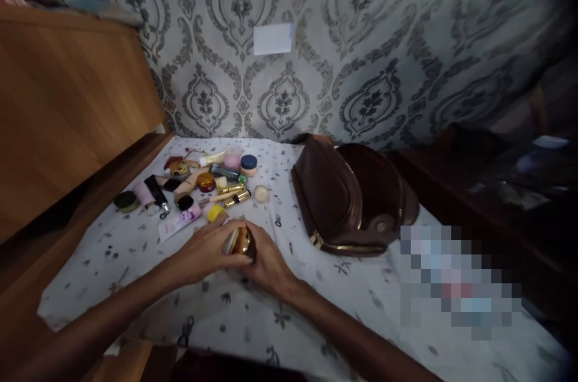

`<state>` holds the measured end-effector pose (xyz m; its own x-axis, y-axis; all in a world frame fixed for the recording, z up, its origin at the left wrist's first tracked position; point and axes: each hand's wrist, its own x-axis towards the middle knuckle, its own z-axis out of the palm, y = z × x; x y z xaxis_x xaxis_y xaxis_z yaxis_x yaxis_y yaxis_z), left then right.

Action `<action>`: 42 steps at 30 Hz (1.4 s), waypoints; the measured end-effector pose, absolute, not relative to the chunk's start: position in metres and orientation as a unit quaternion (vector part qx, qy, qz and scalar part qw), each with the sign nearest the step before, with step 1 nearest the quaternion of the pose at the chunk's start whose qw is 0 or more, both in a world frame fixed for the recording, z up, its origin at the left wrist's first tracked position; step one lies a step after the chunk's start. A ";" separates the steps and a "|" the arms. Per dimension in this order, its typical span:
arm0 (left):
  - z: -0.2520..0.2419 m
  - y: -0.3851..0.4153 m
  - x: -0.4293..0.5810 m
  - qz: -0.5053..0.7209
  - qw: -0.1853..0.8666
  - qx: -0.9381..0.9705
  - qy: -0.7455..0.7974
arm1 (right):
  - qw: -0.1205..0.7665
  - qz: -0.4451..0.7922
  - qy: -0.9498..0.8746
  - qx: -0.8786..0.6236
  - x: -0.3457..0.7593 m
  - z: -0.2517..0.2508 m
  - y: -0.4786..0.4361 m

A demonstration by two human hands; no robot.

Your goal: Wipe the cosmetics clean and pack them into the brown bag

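A shiny, rounded gold container [246, 242] is gripped over the worktop [226, 322], in front of the scattered cosmetics. One side is enclosed by the partly closed left hand [210, 249], the other by the curled right hand [268, 258]. The worktop is covered in white, dark-printed cloth. Beyond the hands, a soft lilac-and-white tube [180, 224] and a round amber-lidded jar [206, 181] are seen. At right, a smooth, leather-like brown bag [327, 195] is edged with a gold-toned zip [356, 248].

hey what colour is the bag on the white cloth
The bag is dark brown, seen best in the head view.
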<state>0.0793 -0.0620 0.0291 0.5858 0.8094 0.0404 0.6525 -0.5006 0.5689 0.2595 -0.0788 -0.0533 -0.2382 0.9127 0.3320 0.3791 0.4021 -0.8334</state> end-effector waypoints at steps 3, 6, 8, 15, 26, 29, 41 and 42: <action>0.016 -0.067 0.066 0.220 0.295 0.824 0.430 | 0.400 0.340 -0.703 -0.480 0.265 -0.053 -0.084; 0.006 -0.065 0.057 0.306 0.284 0.785 0.458 | 0.373 0.350 -0.711 -0.483 0.269 -0.052 -0.083; 0.001 -0.064 0.058 0.339 0.273 0.769 0.468 | 0.360 0.352 -0.723 -0.473 0.271 -0.051 -0.082; 0.003 -0.064 0.086 0.352 0.220 0.791 0.450 | 0.364 0.343 -0.750 -0.434 0.275 -0.051 -0.083; 0.007 -0.066 0.094 0.326 0.120 0.864 0.365 | 0.368 0.297 -0.758 -0.450 0.273 -0.051 -0.086; 0.006 -0.067 0.094 0.331 0.110 0.875 0.335 | 0.371 0.283 -0.750 -0.469 0.272 -0.052 -0.086; 0.022 -0.075 0.093 0.288 0.159 0.917 0.225 | 0.429 0.305 -0.736 -0.425 0.274 -0.046 -0.085; 0.025 -0.076 0.092 0.277 0.171 0.919 0.223 | 0.425 0.309 -0.732 -0.433 0.274 -0.047 -0.085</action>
